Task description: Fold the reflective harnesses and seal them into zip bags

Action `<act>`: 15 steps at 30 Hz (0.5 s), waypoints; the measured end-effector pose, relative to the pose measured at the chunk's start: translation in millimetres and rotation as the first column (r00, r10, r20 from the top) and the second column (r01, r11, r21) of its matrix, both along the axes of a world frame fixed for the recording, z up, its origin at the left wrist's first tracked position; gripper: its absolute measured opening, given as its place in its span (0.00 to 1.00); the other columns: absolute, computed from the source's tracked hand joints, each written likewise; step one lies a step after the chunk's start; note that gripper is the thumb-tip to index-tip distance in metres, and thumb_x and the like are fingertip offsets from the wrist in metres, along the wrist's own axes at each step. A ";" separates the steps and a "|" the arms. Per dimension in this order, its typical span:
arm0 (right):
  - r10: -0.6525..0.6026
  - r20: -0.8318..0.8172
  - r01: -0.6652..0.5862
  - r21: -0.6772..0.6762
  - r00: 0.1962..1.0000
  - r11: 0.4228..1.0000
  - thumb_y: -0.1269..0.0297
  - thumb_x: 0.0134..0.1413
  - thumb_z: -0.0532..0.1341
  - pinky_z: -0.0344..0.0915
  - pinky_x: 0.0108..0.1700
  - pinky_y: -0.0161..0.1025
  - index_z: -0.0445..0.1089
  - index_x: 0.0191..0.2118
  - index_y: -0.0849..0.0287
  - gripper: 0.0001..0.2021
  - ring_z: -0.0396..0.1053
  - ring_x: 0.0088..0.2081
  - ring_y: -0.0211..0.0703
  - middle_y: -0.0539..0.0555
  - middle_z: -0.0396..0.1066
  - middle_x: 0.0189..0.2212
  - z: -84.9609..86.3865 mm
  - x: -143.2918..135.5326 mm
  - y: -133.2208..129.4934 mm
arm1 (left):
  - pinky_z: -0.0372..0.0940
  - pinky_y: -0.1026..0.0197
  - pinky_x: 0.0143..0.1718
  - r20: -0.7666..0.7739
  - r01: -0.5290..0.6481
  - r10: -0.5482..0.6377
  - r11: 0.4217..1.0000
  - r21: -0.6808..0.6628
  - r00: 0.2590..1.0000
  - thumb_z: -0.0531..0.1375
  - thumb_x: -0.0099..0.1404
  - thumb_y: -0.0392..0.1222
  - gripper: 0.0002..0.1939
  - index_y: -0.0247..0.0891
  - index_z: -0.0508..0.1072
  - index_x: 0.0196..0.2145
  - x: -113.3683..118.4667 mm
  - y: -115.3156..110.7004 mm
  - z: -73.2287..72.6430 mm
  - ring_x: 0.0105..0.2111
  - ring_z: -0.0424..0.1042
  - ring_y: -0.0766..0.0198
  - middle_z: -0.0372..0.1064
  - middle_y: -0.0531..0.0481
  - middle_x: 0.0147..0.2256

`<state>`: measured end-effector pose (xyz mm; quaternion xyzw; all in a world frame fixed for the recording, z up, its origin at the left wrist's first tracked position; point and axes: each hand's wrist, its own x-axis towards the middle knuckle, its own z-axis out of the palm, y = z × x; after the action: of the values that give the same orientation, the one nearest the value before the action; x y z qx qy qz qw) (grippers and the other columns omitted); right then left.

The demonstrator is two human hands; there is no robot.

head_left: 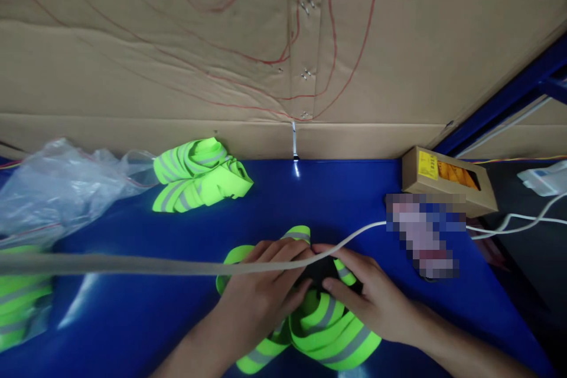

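Note:
A bundle of neon yellow-green reflective strap with grey stripes lies looped on the blue table, under and around both hands. Among the loops is a black piece, partly covered by fingers. My left hand lies across the bundle from the left, fingers curled over the strap and thumb bent towards the black piece. From the right, my right hand closes on the black piece, index finger along its far edge and thumb on its near side. Fingertips of both hands nearly meet at the far edge.
A second folded reflective strap bundle sits near the cardboard wall. Clear plastic bags lie at left, with more strap below. A white cable crosses before my hands. A cardboard box and pixelated object stand at right.

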<state>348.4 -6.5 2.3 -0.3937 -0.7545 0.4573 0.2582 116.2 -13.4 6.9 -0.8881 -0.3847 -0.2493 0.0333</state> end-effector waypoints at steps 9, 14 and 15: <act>-0.275 -0.014 0.269 -0.167 0.961 0.949 0.57 0.64 0.63 0.68 0.55 0.44 0.72 0.54 0.47 0.14 0.74 0.50 0.47 0.50 0.77 0.48 -0.1 7.0 12.1 | 0.75 0.55 0.46 0.097 -0.150 0.160 0.984 -0.097 0.982 0.58 0.71 0.41 0.11 0.41 0.72 0.51 -20.4 7.8 2.8 0.47 0.78 0.56 0.77 0.45 0.48; -0.466 -0.246 0.345 -0.408 0.850 0.845 0.54 0.58 0.68 0.69 0.51 0.42 0.71 0.56 0.48 0.21 0.73 0.50 0.48 0.52 0.75 0.47 -1.4 26.1 29.6 | 0.71 0.53 0.55 0.625 -0.231 0.517 0.844 -0.483 0.584 0.60 0.71 0.47 0.16 0.42 0.69 0.54 -56.8 25.1 19.2 0.54 0.74 0.56 0.75 0.46 0.53; -0.485 -0.270 0.332 -0.459 0.832 0.824 0.54 0.57 0.69 0.68 0.54 0.43 0.71 0.56 0.48 0.22 0.72 0.53 0.49 0.53 0.75 0.49 -1.9 27.7 31.5 | 0.69 0.52 0.57 0.709 -0.191 0.564 0.820 -0.539 0.424 0.60 0.71 0.48 0.17 0.42 0.69 0.55 -63.1 28.6 25.2 0.55 0.73 0.55 0.75 0.47 0.54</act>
<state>376.1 25.0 0.4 -0.4975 -0.4790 0.5982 0.4064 53.1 15.2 32.1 -0.5266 -0.5842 -0.5541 -0.2726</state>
